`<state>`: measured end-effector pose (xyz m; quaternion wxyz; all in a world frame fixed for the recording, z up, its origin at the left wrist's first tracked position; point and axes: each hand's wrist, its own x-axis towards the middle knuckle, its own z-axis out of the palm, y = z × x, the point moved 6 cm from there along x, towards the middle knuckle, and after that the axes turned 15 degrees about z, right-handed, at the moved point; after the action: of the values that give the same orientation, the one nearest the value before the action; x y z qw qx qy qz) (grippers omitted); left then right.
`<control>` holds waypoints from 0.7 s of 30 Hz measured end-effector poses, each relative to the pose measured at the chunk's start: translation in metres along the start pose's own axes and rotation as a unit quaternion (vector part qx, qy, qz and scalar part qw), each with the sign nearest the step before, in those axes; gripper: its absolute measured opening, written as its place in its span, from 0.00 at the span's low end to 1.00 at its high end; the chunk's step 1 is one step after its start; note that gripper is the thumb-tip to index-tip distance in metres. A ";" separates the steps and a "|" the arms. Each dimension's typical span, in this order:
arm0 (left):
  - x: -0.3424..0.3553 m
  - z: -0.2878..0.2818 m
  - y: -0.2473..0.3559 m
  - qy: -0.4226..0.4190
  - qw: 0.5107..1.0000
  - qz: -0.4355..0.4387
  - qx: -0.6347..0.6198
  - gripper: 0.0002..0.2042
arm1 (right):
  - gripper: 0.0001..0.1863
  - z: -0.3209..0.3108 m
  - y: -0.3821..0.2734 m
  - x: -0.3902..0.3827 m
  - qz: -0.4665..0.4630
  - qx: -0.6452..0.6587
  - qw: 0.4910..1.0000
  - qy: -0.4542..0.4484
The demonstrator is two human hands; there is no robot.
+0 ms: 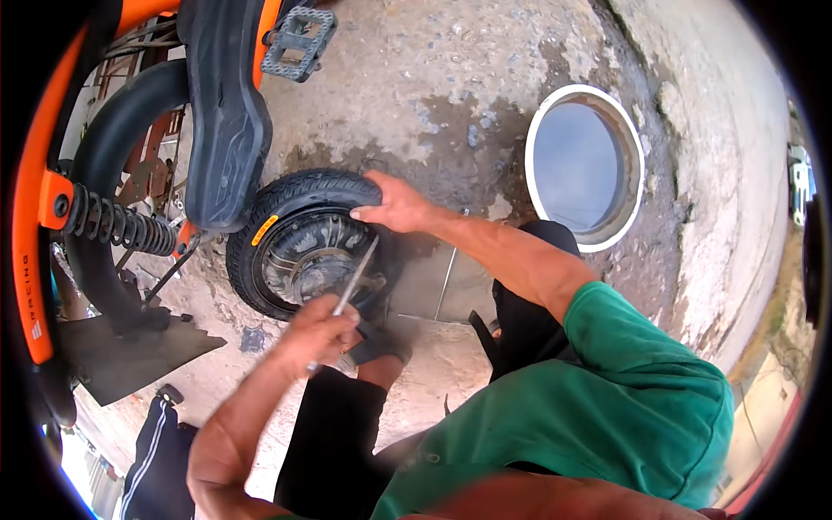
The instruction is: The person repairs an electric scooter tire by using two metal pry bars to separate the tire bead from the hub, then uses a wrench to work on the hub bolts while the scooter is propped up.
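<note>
A small black tyre (334, 184) with a yellow label sits around a grey hub wheel (316, 251), tilted near my feet. My right hand (394, 204) grips the tyre's upper right edge, with the thumb on the sidewall near the rim. In my left hand (322, 331) is a metal tyre lever (356, 277), held in a closed fist below the wheel. The lever slants up and to the right across the hub, its tip close to the rim by my right hand. Whether the tip is under the tyre's bead, I cannot tell.
An orange and black bike frame (42, 251) with a coil spring (121, 227) and pedal (299, 43) stands at left. A white-rimmed basin of water (576, 165) is at right. A thin metal rod (446, 273) lies between my knees. Striped dark trousers (158, 459) show at lower left.
</note>
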<state>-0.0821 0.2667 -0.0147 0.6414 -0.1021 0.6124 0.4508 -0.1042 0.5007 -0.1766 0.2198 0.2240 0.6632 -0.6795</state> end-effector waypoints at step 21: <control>0.074 0.202 -0.078 0.254 0.868 0.127 -0.406 0.04 | 0.33 0.003 -0.008 -0.011 -0.018 -0.007 0.998 0.055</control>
<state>0.1009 0.3934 -0.0665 0.3029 -0.3862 0.5244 0.6958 -0.1007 0.4983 -0.1636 0.1723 0.2475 0.6832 -0.6651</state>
